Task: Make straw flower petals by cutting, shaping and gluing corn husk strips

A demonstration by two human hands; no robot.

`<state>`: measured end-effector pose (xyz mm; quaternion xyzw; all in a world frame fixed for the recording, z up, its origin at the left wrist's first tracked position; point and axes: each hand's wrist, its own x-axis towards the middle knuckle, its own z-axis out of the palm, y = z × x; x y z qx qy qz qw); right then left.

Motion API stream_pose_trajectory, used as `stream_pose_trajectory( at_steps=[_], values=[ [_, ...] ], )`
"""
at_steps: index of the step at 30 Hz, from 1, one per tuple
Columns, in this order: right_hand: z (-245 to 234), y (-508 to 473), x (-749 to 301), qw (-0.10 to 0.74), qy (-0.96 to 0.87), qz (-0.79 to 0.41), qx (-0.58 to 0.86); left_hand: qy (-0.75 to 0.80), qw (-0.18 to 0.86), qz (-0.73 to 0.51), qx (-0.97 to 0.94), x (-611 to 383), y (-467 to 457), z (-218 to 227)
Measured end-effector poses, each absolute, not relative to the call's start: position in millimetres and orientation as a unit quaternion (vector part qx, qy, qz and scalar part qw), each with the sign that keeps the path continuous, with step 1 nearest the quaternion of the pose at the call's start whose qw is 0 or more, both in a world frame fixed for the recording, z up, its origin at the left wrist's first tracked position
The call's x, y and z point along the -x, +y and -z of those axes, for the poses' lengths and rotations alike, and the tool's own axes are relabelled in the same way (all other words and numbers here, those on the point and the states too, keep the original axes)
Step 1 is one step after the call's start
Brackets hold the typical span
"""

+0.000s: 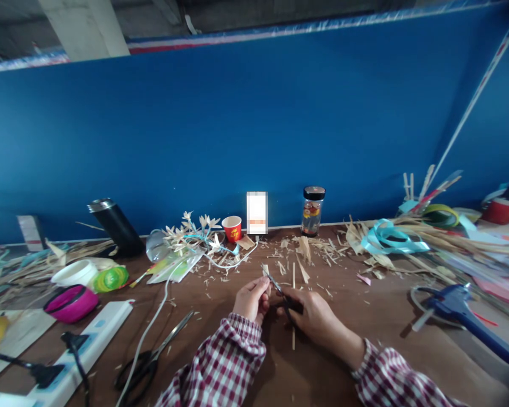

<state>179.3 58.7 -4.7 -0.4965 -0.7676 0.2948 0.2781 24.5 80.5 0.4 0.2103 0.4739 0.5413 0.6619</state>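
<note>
My left hand is closed in a pinch on a small pale straw piece held up over the brown table. My right hand grips small black-handled scissors, whose blades point up-left and meet the straw piece. A thin straw strip lies on the table between and under the hands. Both sleeves are red-and-white checked.
Large black scissors and a white cable lie front left beside a white power strip. A blue glue gun lies right. Straw flowers, red cup, jar, black flask, ribbons and straw scraps line the blue wall.
</note>
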Motion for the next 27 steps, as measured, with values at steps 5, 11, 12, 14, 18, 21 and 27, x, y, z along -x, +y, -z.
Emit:
stream_pose_trajectory(
  at_steps=[5, 11, 12, 14, 18, 21, 27],
  values=[
    [1, 58, -179, 0.275, -0.771, -0.303, 0.487, 0.484, 0.661, -0.539, -0.198, -25, 80, 0],
    [2, 57, -179, 0.291, -0.770, -0.307, 0.477, 0.484, 0.663, -0.538, -0.193, -25, 80, -4],
    [2, 57, -179, 0.295, -0.769, -0.313, 0.473, 0.484, 0.662, -0.537, -0.196, -25, 80, -4],
    [3, 56, -178, 0.304, -0.763, -0.331, 0.464, 0.487, 0.661, -0.533, -0.206, -25, 80, -5],
    [4, 60, -178, 0.361, -0.724, -0.356, 0.468, 0.481, 0.652, -0.533, -0.243, -24, 81, -3],
    [5, 66, -182, 0.433, -0.652, -0.424, 0.455, 0.469, 0.648, -0.504, -0.326, -23, 80, 0],
    [3, 73, -191, 0.453, -0.539, -0.599, 0.380, 0.473, 0.622, -0.393, -0.485, -24, 74, -1]
  ],
)
